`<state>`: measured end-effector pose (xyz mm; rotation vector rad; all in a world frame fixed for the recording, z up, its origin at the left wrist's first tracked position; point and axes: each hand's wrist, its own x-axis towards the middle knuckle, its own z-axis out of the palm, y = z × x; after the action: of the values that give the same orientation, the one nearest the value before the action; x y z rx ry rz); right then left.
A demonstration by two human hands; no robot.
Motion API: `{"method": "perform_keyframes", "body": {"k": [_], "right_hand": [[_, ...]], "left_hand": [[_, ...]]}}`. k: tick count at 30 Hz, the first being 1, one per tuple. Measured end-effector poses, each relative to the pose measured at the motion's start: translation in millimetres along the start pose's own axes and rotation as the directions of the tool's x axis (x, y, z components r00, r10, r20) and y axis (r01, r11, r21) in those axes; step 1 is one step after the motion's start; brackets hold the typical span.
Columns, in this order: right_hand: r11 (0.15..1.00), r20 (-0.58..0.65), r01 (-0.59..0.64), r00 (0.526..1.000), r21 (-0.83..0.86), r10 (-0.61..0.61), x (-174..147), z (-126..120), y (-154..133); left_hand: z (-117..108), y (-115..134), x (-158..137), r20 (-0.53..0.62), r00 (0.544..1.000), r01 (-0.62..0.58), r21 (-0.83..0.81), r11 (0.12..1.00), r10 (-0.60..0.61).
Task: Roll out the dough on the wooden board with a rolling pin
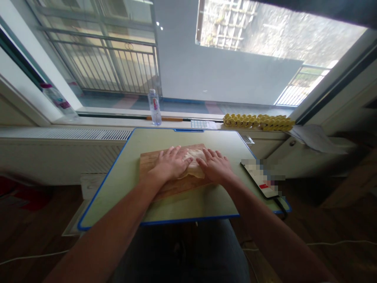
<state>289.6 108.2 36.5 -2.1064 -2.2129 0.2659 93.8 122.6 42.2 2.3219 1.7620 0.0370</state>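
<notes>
Dough [194, 167] lies between both hands [172, 163] [217, 166], touching each.

Single view: head-worn camera, looking forward and down over the wearer's lap [226, 251]. Left hand [173, 162] and right hand [216, 166] appear fairly near, just below frame centre; wide field spans the whole tabletop [126, 169], with the window [182, 74] beyond.

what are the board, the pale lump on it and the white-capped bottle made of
Board: likely wood, dull finish; its top is a mottled brown. Pale lump: probably dough, soft and matte, going by its off-white colour and wavy, irregular edge. White-capped bottle: seemingly clear, smooth plastic, as it is see-through.
</notes>
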Motion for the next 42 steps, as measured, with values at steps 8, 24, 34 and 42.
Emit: {"method": "perform_keyframes", "body": {"k": [8, 24, 34, 42], "right_hand": [[1.0, 0.019, 0.014, 1.0, 0.012, -0.014, 15.7, -6.3, 0.6], [1.0, -0.066, 0.011, 0.998, -0.023, -0.012, -19.3, 5.7, -2.1], [0.998, -0.021, -0.058, 0.998, 0.021, 0.059, 39.4, -8.8, -1.1], [0.997, -0.052, 0.036, 0.998, -0.062, -0.04, 5.0, 3.9, 2.8]], "left_hand": [[-4.6, -3.1, 24.5, 0.058, 0.997, 0.047, -0.028, 0.999, -0.045], [4.0, 2.2, -17.4, -0.024, 0.998, -0.048, 0.063, 0.997, 0.05], [-8.3, -6.1, 41.4, 0.025, 0.998, 0.066, -0.045, 0.997, -0.065], [4.0, 2.9, -0.5, -0.032, 0.998, -0.055, 0.054, 0.997, 0.056]]}}
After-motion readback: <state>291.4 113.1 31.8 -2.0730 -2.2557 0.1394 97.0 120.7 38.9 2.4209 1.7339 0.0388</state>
